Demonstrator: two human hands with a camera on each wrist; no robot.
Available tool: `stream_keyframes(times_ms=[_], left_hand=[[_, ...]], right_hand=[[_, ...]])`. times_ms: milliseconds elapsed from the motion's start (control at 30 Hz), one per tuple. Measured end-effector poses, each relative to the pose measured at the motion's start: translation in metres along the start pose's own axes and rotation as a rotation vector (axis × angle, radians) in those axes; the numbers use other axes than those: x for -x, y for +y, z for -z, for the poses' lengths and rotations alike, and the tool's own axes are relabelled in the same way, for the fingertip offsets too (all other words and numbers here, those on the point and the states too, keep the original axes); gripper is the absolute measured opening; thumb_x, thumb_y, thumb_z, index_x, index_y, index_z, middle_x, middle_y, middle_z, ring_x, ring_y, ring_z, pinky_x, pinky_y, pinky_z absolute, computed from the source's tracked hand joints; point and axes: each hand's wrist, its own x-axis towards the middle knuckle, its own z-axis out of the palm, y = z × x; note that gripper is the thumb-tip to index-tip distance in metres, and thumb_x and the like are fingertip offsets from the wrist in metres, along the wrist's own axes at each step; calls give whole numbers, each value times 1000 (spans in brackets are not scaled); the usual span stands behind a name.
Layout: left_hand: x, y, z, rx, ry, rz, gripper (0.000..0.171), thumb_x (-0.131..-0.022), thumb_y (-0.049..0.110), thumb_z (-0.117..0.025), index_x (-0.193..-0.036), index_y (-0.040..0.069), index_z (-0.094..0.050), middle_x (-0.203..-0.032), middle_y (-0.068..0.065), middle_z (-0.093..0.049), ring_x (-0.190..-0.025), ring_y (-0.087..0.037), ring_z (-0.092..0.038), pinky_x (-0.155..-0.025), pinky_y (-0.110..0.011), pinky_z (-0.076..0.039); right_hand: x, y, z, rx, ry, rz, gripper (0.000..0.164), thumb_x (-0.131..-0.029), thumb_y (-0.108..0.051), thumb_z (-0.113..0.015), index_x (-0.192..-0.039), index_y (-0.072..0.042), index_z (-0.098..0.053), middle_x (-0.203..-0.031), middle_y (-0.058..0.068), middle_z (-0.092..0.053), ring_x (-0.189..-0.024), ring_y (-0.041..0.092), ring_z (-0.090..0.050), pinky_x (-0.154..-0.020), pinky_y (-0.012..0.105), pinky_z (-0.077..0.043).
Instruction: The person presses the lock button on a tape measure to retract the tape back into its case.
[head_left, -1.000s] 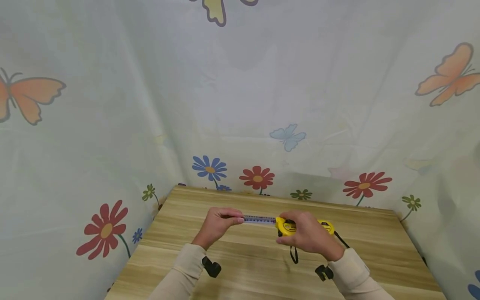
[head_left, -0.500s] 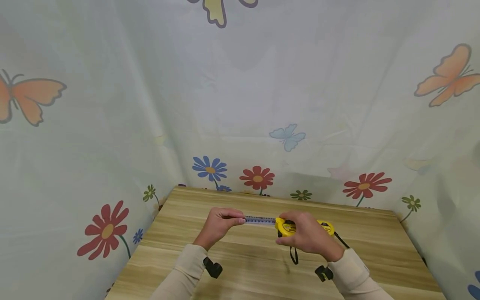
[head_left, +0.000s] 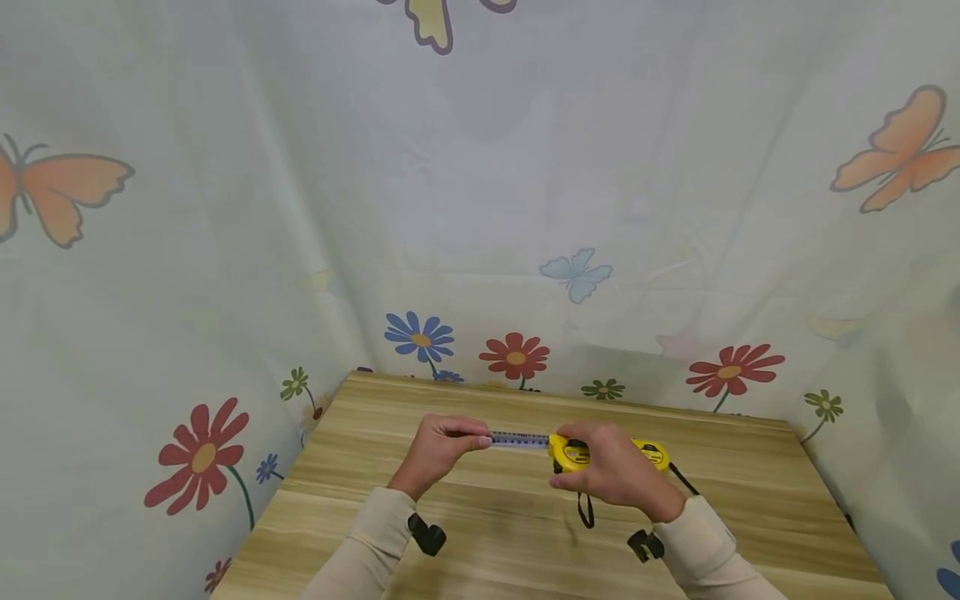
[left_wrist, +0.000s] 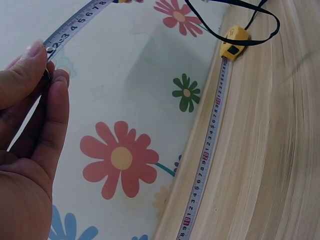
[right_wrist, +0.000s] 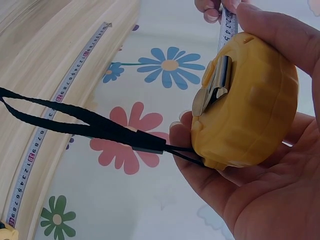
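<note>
My left hand (head_left: 442,450) pinches the free end of a steel blade (left_wrist: 75,27) between thumb and fingers. My right hand (head_left: 618,467) grips the yellow case of that tape measure (right_wrist: 250,100), with fingers and thumb curled around it. A short length of blade runs straight between both hands. From the case hang a black wrist strap (right_wrist: 100,122) and, on its side, a metal belt clip (right_wrist: 220,82). A second yellow tape measure (left_wrist: 235,44) lies on the table, its long blade (left_wrist: 206,155) drawn out; in the head view the right hand partly covers it.
The wood-grain table (head_left: 495,533) meets a pale cloth backdrop (head_left: 480,208) printed with flowers and butterflies at its back and sides. The second tape's blade lies along the back part of the table, its hooked end (right_wrist: 107,24) showing in the right wrist view.
My left hand has shifted very slightly right, and the right hand a touch left, so the stretch of blade between them is a little shorter. Both grips stay the same.
</note>
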Motion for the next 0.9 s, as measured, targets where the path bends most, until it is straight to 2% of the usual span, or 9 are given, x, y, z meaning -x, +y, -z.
stream_keyframes(times_ms=[167,633,900], left_hand=[[-1,-3,-1,-10,7,-2,19,-89,16,-83,-102,3,-83,-107,-11,-80,-96,-13,-76,-85,-27,-63],[1,4,-6,4,-3,-12,16,-91,12,-81,-103,2,-83,-112,-28,-76,-94,-10,-76,-84,-25,-63],[0,3,-8,-3,0,-20,16,-91,12,-81,-103,2,-83,-109,-19,-79,-94,-11,-76,-84,-25,-63]], right_hand=[[0,-1,0,-4,-4,-9,58,-80,-41,-90,-125,-10,-72,-100,-8,-71,-76,3,-57,-69,20,-51],[1,-3,-1,-11,-2,-11,58,-80,-40,-91,-125,-10,-72,-99,-7,-70,-76,4,-56,-68,20,-51],[0,-3,-2,-8,11,7,58,-79,-40,-91,-124,-9,-72,-97,-8,-70,-75,3,-56,-67,19,-50]])
